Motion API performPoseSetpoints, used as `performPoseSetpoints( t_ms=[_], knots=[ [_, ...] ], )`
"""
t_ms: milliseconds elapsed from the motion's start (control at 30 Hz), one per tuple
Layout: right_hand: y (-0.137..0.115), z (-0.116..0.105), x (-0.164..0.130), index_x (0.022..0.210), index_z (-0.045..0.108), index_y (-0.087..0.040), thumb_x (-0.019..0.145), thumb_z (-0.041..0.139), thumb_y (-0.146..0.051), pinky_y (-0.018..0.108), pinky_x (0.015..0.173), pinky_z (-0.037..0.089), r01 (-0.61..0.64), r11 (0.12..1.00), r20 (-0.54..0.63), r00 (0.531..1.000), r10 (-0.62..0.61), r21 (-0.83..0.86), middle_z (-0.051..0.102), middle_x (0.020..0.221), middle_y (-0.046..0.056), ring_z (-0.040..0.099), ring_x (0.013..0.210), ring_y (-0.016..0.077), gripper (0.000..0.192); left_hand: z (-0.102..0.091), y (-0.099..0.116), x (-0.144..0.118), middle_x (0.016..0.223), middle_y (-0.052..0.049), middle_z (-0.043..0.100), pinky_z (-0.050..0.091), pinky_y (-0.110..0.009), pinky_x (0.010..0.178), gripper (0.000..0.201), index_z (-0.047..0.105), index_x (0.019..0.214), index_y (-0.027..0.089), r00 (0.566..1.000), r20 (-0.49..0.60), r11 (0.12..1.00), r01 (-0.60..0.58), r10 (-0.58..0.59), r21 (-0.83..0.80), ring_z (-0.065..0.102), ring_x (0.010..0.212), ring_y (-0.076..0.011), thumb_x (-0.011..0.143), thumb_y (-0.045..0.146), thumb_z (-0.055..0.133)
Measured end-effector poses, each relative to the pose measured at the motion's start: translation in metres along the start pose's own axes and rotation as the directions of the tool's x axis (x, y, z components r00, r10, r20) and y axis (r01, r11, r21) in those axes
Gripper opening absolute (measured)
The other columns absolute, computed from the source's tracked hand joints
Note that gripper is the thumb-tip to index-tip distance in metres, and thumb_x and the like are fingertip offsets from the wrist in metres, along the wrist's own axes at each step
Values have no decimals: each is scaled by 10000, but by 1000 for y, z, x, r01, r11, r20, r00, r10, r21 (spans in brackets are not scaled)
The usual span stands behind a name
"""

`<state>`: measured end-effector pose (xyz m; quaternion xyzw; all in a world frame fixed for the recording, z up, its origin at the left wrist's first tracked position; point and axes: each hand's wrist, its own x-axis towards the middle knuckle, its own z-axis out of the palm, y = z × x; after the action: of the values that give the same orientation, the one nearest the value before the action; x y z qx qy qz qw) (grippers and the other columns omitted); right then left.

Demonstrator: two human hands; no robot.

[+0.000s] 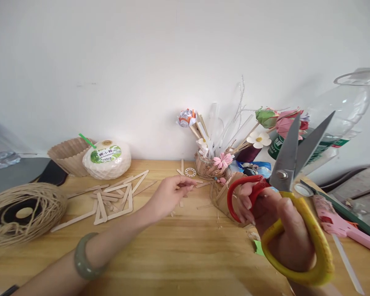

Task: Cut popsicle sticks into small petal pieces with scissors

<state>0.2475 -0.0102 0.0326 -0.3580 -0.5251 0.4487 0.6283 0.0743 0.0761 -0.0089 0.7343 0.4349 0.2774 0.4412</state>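
My right hand (274, 222) grips a pair of scissors (291, 164) with one red and one yellow handle, held up at the right with the blades open and pointing up. My left hand (168, 195) reaches across the wooden table (172, 255), fingers pinched on a small piece of wooden stick near the middle. A green bangle (82, 259) sits on the left wrist. Several flat wooden craft sticks (117, 197) lie scattered to the left of that hand. A small stick-built piece (223, 197) stands between the hands, partly hidden by the scissors hand.
A ball of jute twine (21, 211) lies at the left edge. A wrapped white coconut (106, 158) and a corrugated paper cup (69, 154) sit at the back left. A jar of paper flowers (208, 164) stands at the back. A pink glue gun (342, 224) and a plastic bottle (342, 111) are at the right.
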Motion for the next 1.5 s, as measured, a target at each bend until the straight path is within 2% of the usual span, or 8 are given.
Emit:
performPoseSetpoints(
  t_ms=[100, 233, 400, 567, 767, 900, 1133, 1500],
  knots=[
    [8, 2, -3, 676, 572, -216, 802, 492, -578, 284, 441, 331, -23, 999, 19, 1000, 24, -28, 445, 562, -18, 368, 474, 152, 392, -12, 5, -9, 814, -46, 673, 477, -238, 663, 200, 667, 920, 133, 997, -6, 981, 77, -79, -180, 603, 749, -145, 752, 172, 565],
    [25, 3, -8, 657, 507, -219, 830, 484, -531, 293, 501, 337, -106, 987, 70, 991, 115, -122, 412, 539, -33, 339, 490, 148, 358, -18, 14, -22, 722, 0, 655, 457, -213, 665, 168, 690, 801, 151, 976, -40, 814, 156, -214, -559, 571, 686, -104, 633, 157, 696],
    [37, 4, -13, 678, 482, -208, 815, 496, -554, 270, 490, 291, -201, 947, 173, 953, 248, -252, 399, 610, -27, 329, 537, 142, 372, -24, 20, -29, 605, 8, 631, 446, -210, 606, 88, 679, 668, 138, 973, -6, 716, 167, -233, -677, 546, 582, -83, 644, 213, 719],
    [41, 5, -15, 711, 478, -203, 811, 493, -574, 256, 481, 260, -281, 908, 201, 914, 352, -312, 378, 581, -40, 303, 537, 134, 385, -28, 21, -29, 687, 8, 672, 451, -202, 648, 127, 708, 739, 160, 975, -33, 673, 126, -219, -729, 578, 654, -85, 615, 151, 732],
    [42, 4, -15, 732, 468, -204, 822, 466, -587, 267, 514, 256, -264, 887, 270, 885, 380, -380, 392, 601, -33, 300, 551, 138, 394, -36, 26, -30, 637, 11, 667, 451, -229, 656, 112, 682, 660, 147, 973, -67, 675, 104, -223, -731, 570, 616, -87, 582, 177, 756],
    [37, 6, -16, 713, 474, -211, 818, 470, -589, 269, 522, 250, -287, 880, 234, 890, 390, -378, 373, 599, -31, 303, 575, 150, 393, -41, 29, -32, 645, -4, 673, 452, -253, 627, 140, 671, 675, 149, 978, -30, 673, 119, -205, -730, 588, 622, -114, 596, 235, 749],
    [38, 4, -16, 728, 472, -214, 839, 481, -551, 278, 559, 249, -257, 885, 258, 891, 372, -388, 402, 613, -38, 322, 569, 147, 355, -42, 28, -30, 638, 23, 657, 447, -226, 622, 90, 692, 664, 163, 980, -74, 685, 73, -183, -725, 557, 610, -85, 590, 169, 744],
    [42, 7, -15, 750, 493, -203, 825, 483, -573, 267, 533, 269, -303, 878, 236, 884, 405, -371, 408, 613, -36, 320, 542, 134, 377, -37, 32, -32, 597, 16, 631, 455, -234, 584, 103, 675, 637, 131, 971, -29, 662, 139, -237, -737, 535, 575, -84, 564, 135, 748]
  ],
)
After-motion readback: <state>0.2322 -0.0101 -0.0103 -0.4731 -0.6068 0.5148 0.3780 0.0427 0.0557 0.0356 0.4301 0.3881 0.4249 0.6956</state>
